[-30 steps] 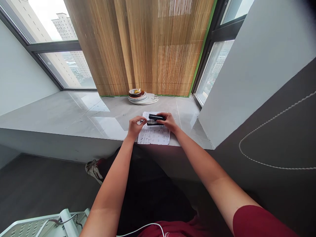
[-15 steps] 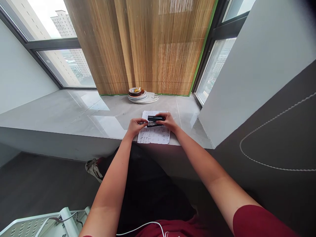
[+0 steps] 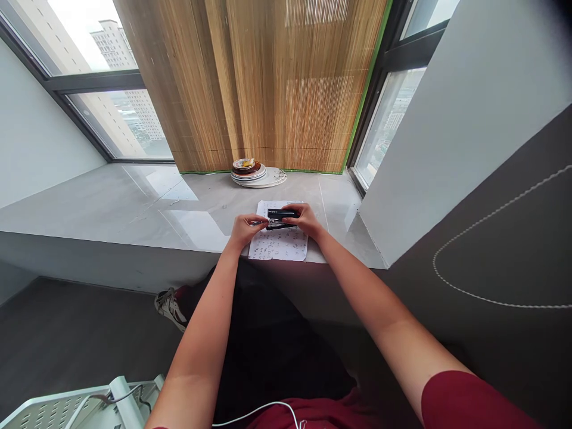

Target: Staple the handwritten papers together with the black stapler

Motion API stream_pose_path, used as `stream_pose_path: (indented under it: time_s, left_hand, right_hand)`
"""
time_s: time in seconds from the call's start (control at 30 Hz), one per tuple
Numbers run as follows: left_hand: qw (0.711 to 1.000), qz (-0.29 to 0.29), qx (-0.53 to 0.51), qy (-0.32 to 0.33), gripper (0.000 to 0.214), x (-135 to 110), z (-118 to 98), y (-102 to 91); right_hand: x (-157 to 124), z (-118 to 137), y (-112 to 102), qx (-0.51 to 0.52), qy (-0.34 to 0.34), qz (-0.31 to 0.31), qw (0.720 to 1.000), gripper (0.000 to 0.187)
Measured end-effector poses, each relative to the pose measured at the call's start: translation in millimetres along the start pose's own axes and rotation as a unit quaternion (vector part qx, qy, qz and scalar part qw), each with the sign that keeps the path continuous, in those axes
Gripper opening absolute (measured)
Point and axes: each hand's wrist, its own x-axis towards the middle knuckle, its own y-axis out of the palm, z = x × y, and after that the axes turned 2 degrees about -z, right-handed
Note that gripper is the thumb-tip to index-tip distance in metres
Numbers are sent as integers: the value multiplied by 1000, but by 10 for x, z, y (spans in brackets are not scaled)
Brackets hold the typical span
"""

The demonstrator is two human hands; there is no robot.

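Note:
A black stapler [image 3: 280, 218] is held just above a white sheet of paper [image 3: 279, 244] covered in handwriting, which lies at the front edge of the grey stone sill [image 3: 134, 208]. My right hand [image 3: 304, 220] wraps around the stapler's right end. My left hand [image 3: 243, 229] is closed in a pinch at the stapler's left end, on its metal part. What the pinch holds is too small to make out.
A stack of plates [image 3: 250, 171] with food scraps sits at the back of the sill in front of a bamboo blind [image 3: 268, 83]. A grey wall [image 3: 447, 137] rises on the right. A white perforated rack [image 3: 67, 408] with a cable stands at the lower left.
The stapler's top arm has come down from a raised angle to nearly closed. Both hands stay at its ends, shifted only slightly.

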Motion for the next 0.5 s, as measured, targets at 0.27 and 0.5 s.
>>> stream_pose_path:
  time_s: [0.27, 0.5]
  left_hand:
    - [1000, -4, 11, 5, 27, -6, -20, -18]
    - [998, -56, -2, 12, 27, 7, 71, -53]
  right_hand:
    - [-20, 1, -22, 33, 13, -14, 999, 41]
    - [11, -12, -104, 48, 27, -47, 997, 50]
